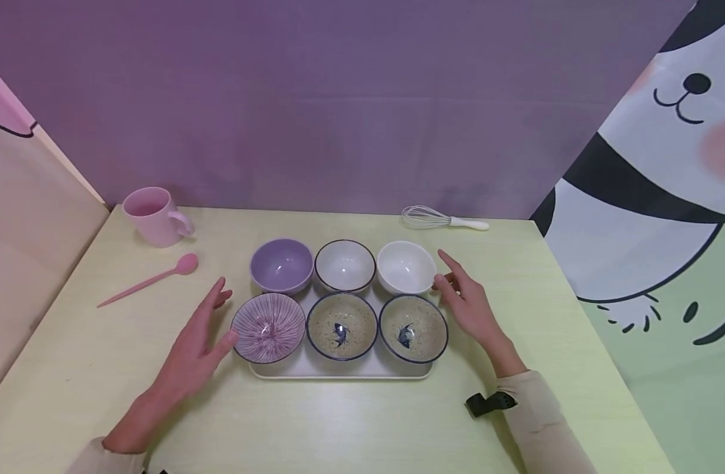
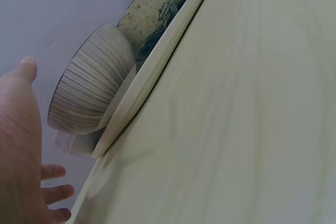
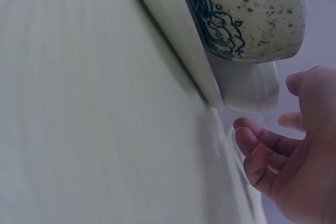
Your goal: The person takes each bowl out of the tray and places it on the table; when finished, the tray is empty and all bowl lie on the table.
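Several bowls stand in two rows on a white tray (image 1: 341, 372). The front row has a purple-striped bowl (image 1: 269, 328) and two speckled bowls (image 1: 342, 342) (image 1: 414, 345) with blue fish inside; behind are a purple bowl (image 1: 281, 266), a dark-rimmed white bowl (image 1: 345, 264) and a plain white bowl (image 1: 406, 266). My left hand (image 1: 191, 355) is beside the striped bowl, thumb close to its rim, fingers extended and holding nothing. On the other side, my right hand (image 1: 466, 303) is by the plain white bowl, index finger stretched out, other fingers loosely bent, nothing gripped.
A pink mug (image 1: 151, 217) stands at the back left, with a pink spoon (image 1: 161, 278) lying in front of it. A whisk (image 1: 442, 218) with a white handle lies by the back edge. A purple wall (image 1: 339, 112) rises behind the table (image 1: 339, 428).
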A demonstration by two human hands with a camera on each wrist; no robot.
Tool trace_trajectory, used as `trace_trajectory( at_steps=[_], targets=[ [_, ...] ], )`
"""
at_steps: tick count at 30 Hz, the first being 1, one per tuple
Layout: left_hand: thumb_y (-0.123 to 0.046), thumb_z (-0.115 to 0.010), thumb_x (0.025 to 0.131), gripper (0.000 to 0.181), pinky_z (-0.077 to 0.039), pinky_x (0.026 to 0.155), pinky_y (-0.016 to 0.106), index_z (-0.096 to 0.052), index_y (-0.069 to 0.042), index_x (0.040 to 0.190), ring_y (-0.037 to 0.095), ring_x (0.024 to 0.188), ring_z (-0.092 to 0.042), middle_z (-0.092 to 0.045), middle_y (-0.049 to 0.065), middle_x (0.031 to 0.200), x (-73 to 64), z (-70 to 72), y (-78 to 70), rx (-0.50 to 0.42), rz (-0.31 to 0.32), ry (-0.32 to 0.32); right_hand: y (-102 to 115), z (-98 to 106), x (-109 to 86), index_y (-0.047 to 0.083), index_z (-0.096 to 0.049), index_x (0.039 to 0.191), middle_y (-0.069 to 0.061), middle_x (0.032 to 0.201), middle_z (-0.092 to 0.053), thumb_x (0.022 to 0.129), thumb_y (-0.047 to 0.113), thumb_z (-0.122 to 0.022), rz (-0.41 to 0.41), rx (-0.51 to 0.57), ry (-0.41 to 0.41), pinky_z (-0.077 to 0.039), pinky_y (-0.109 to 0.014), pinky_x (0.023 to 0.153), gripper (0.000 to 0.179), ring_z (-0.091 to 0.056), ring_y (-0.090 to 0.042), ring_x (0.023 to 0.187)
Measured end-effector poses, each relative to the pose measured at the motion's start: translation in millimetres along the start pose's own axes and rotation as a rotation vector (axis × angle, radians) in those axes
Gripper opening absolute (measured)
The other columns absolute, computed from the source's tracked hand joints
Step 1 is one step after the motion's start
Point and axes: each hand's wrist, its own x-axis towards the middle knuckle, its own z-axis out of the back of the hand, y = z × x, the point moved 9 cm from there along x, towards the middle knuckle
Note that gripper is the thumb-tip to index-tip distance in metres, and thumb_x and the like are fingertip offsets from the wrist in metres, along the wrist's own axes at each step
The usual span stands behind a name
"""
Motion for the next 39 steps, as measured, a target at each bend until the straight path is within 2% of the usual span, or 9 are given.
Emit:
trace_trajectory(
  at_steps=[4, 6, 8, 11, 17, 22, 28, 33, 39],
  targets=[
    [-0.021, -0.076, 0.101, 0.096, -0.035, 0.128, 0.065, -0.021, -0.023, 0.179, 0.048, 0.151, -0.049, -0.051, 0.021, 0.166, -3.0, -9.5, 0.6, 0.011, -0.010, 0.044, -5.7, -6.5, 1.9, 0.009, -0.038, 0.172, -0.022, 0.098, -0.074, 0.118, 0.022, -0.057, -0.056, 0.062, 0.035, -0.051, -0.022, 0.067, 0.059, -0.062, -0.020, 0.075],
    [-0.026, -0.081, 0.098, 0.102, -0.030, 0.128, 0.074, -0.021, -0.021, 0.179, 0.048, 0.152, -0.047, -0.052, 0.022, 0.166, -3.9, -13.8, 0.2, 0.022, -0.020, 0.065, -7.6, -9.0, 2.9, 0.010, -0.036, 0.174, -0.023, 0.095, -0.073, 0.117, 0.024, -0.057, -0.074, 0.085, 0.052, -0.049, -0.023, 0.064, 0.061, -0.059, -0.019, 0.073],
    [-0.031, -0.086, 0.094, 0.107, -0.022, 0.132, 0.074, -0.021, -0.019, 0.179, 0.050, 0.153, -0.045, -0.051, 0.023, 0.166, -5.0, -17.4, -0.2, 0.036, -0.026, 0.081, -9.3, -11.0, 3.8, 0.011, -0.035, 0.174, -0.022, 0.093, -0.073, 0.117, 0.025, -0.056, -0.084, 0.113, 0.065, -0.047, -0.023, 0.062, 0.062, -0.057, -0.017, 0.071],
    [-0.037, -0.091, 0.088, 0.116, -0.016, 0.134, 0.075, -0.021, -0.018, 0.178, 0.056, 0.159, -0.035, -0.045, 0.024, 0.171, -7.1, -22.6, 1.8, 0.056, 0.014, 0.116, -11.6, -14.5, 5.4, 0.012, -0.034, 0.175, -0.020, 0.091, -0.071, 0.117, 0.027, -0.055, -0.078, 0.186, 0.080, -0.045, -0.023, 0.058, 0.063, -0.053, -0.016, 0.067],
    [-0.047, -0.102, 0.076, 0.133, -0.018, 0.120, 0.092, -0.020, -0.027, 0.178, 0.067, 0.162, -0.008, -0.029, 0.020, 0.181, -15.0, -31.0, 8.6, 0.054, 0.170, 0.180, -32.2, -24.3, 12.5, 0.018, -0.039, 0.173, -0.010, 0.085, -0.067, 0.115, 0.040, -0.060, -0.010, 0.376, 0.102, -0.038, -0.026, 0.051, 0.066, -0.051, -0.018, 0.066],
    [-0.056, -0.105, 0.068, 0.140, -0.017, 0.121, 0.091, -0.021, -0.027, 0.178, 0.065, 0.163, -0.005, -0.032, 0.022, 0.179, -17.9, -36.6, 10.4, 0.077, 0.197, 0.196, -30.9, -28.6, 12.6, 0.019, -0.036, 0.175, -0.008, 0.086, -0.067, 0.115, 0.038, -0.060, -0.018, 0.439, 0.108, -0.042, -0.024, 0.056, 0.067, -0.056, -0.017, 0.073],
    [-0.049, -0.108, 0.065, 0.140, -0.016, 0.125, 0.088, -0.025, -0.027, 0.176, 0.064, 0.164, -0.006, -0.036, 0.022, 0.177, -16.7, -37.5, 11.2, 0.082, 0.210, 0.192, -14.5, -28.0, 8.3, 0.015, -0.027, 0.177, -0.002, 0.081, -0.060, 0.119, 0.023, -0.052, -0.130, 0.428, 0.109, -0.042, -0.020, 0.059, 0.064, -0.052, -0.012, 0.071],
    [-0.045, -0.109, 0.065, 0.142, -0.016, 0.124, 0.088, -0.023, -0.028, 0.177, 0.063, 0.164, -0.006, -0.036, 0.022, 0.177, -17.0, -37.2, 12.6, 0.079, 0.226, 0.192, -12.4, -28.1, 6.6, 0.019, -0.029, 0.177, 0.002, 0.070, -0.044, 0.119, 0.019, -0.051, -0.175, 0.414, 0.104, -0.036, -0.019, 0.056, 0.062, -0.043, -0.013, 0.063],
    [-0.045, -0.108, 0.066, 0.143, -0.017, 0.123, 0.089, -0.021, -0.027, 0.178, 0.064, 0.164, -0.006, -0.036, 0.022, 0.177, -17.1, -37.1, 12.6, 0.088, 0.227, 0.192, -10.8, -26.9, 5.2, 0.018, -0.036, 0.175, 0.005, 0.067, -0.044, 0.117, 0.014, -0.052, -0.205, 0.475, 0.071, -0.035, -0.017, 0.055, 0.060, -0.044, -0.009, 0.062]
  ],
)
